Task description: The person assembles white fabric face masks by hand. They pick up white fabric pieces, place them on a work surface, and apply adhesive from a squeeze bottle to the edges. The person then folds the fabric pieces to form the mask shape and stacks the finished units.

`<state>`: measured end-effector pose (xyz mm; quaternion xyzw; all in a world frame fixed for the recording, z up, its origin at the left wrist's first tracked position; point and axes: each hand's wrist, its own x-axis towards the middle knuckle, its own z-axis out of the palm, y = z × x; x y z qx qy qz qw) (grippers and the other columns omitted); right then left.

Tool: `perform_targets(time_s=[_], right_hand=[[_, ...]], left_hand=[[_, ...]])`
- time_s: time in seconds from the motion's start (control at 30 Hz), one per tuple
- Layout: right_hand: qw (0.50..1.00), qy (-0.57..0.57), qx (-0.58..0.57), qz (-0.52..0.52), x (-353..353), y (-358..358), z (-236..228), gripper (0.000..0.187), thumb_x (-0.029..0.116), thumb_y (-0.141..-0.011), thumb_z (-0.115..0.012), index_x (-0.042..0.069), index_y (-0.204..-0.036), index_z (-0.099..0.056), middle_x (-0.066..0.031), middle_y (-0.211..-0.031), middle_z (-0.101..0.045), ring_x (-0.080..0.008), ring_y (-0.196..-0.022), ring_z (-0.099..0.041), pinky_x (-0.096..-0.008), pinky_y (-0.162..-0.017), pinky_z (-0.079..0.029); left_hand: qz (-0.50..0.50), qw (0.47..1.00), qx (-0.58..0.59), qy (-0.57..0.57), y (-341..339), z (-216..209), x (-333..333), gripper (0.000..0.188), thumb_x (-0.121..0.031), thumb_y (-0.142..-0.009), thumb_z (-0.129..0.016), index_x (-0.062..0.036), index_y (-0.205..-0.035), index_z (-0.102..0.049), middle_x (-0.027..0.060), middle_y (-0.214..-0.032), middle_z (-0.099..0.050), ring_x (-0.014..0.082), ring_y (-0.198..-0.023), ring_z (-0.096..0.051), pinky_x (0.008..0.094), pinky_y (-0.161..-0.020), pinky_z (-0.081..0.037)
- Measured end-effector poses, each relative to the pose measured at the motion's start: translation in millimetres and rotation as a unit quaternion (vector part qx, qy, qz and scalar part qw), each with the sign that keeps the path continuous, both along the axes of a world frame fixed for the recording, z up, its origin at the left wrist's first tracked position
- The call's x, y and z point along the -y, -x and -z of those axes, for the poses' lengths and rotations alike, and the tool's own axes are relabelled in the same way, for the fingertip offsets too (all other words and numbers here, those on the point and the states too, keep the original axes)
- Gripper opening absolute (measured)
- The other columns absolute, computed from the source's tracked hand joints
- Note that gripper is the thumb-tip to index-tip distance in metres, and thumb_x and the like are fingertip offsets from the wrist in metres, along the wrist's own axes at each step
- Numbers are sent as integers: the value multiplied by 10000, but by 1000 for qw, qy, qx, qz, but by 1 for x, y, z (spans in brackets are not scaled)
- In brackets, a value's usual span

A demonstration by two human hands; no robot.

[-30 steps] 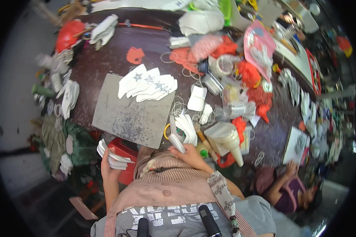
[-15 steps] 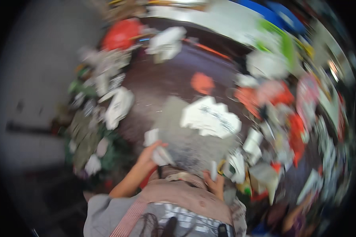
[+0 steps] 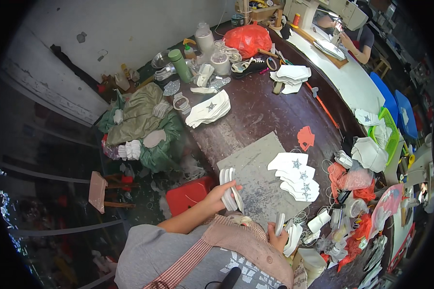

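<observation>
Head view: your L hand [image 3: 220, 196], ctr of frame, has fingers clamped on a thick white stack [image 3: 227, 177], layers slightly splayed, at the grey board [image 3: 248, 192]. Your R hand [image 3: 277, 238], btm ctr-right, grips a thinner white stack [image 3: 280, 223]. Fanned star-print pcs [image 3: 296, 177] lie right of ctr, partly on the board; red cut-out [image 3: 305, 138] just above, on the dark table [image 3: 260, 115].

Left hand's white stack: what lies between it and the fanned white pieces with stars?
The grey board lies between the white stack in the left hand and the fanned white pieces, its dark-smudged surface showing in the head view.
</observation>
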<state>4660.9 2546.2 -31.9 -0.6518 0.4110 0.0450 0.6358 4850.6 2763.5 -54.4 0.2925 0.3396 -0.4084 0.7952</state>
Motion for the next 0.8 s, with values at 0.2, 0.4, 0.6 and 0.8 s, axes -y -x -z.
perform_targets(time_s=[0.2, 0.4, 0.6, 0.8], right_hand=[[1000, -3, 4, -2, 10, 0, -2, 188, 110, -898, -679, -7, -1045, -690, -1, -640, -576, -70, -517, -478, -223, -476, -359], [749, -442, 315, 380, 110, 52, 36, 149, 200, -953, -590, 63, -895, -592, 10, -634, -469, -76, -533, -420, -237, -488, -343], [610, -314, 551, 475, 252, 204, -14, 270, 179, -972, -556, 143, -716, -475, 30, -600, -386, -83, -552, -378, -257, -521, -303], [591, -446, 519, 427, 179, 148, -26, 220, 163, -975, -546, 130, -759, -518, 45, -587, -337, -82, -541, -317, -262, -538, -298]], left_hand=[[-9, 1000, 5, 11, 15, -6, 2, 149, -238, -937, -638, -132, -1031, -591, 45, -997, -658, 104, -641, -516, 326, -643, -485], [-11, 999, 5, 37, 13, -10, 7, 137, -233, -925, -649, -144, -1013, -593, 40, -984, -660, 99, -635, -509, 319, -631, -481], [-28, 999, 11, 27, 11, 2, -1, 166, -233, -916, -669, -155, -1034, -583, 70, -992, -674, 119, -632, -531, 333, -595, -490], [-21, 999, -29, 24, 11, -2, 11, 178, -218, -918, -665, -123, -1040, -578, 80, -983, -671, 141, -626, -531, 346, -605, -496]])
